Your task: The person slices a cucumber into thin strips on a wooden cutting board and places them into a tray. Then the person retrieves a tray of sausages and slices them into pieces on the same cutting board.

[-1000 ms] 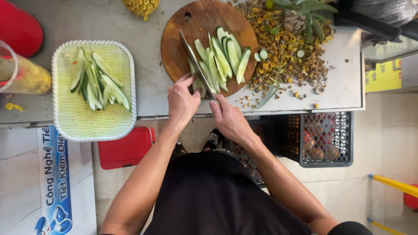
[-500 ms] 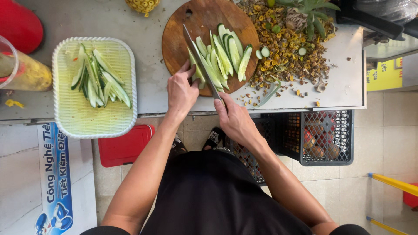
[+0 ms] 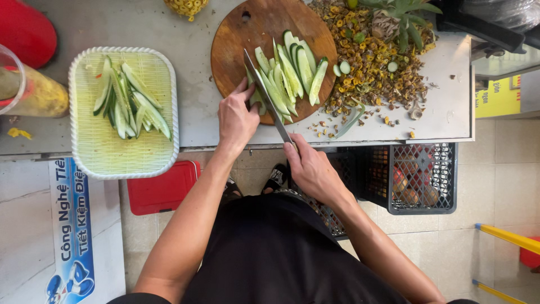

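Head view, looking straight down: your right hand (image 3: pixel 315 169) is wrapped around the handle of a long knife (image 3: pixel 267 95), blade lying diagonally across the round wooden cutting board (image 3: pixel 236 45) with its tip toward the far side. Your left hand (image 3: pixel 236 118) has its fingers curled down on a cucumber piece (image 3: pixel 256 97) at the near edge of the board, pressed right against the flat of the blade. That is the main risk: fingertips touch the steel, so a slip on the wet skin, or a knuckle straightening, could put a finger under the edge. The cucumber you are pinning sits close to the board's rim, and the board itself lies near the counter (image 3: pixel 191 112) edge; a hard push could skid either toward you. A fan of cut cucumber slices (image 3: pixel 295 70) crowds the board just right of the blade, leaving little room and likely to be nudged into the heap of yellow-brown scraps (image 3: pixel 371 73) touching the board's right side. Containers: the white rectangular tray (image 3: pixel 81 160) to your left overhangs the counter edge slightly and holds a loose pile of long cucumber strips (image 3: pixel 126 101) on a pale green mat. A clear plastic cup (image 3: pixel 14 84) at far left holds something yellow. Below the counter, a black crate (image 3: pixel 444 180) holds reddish, round items, too dim to tell.
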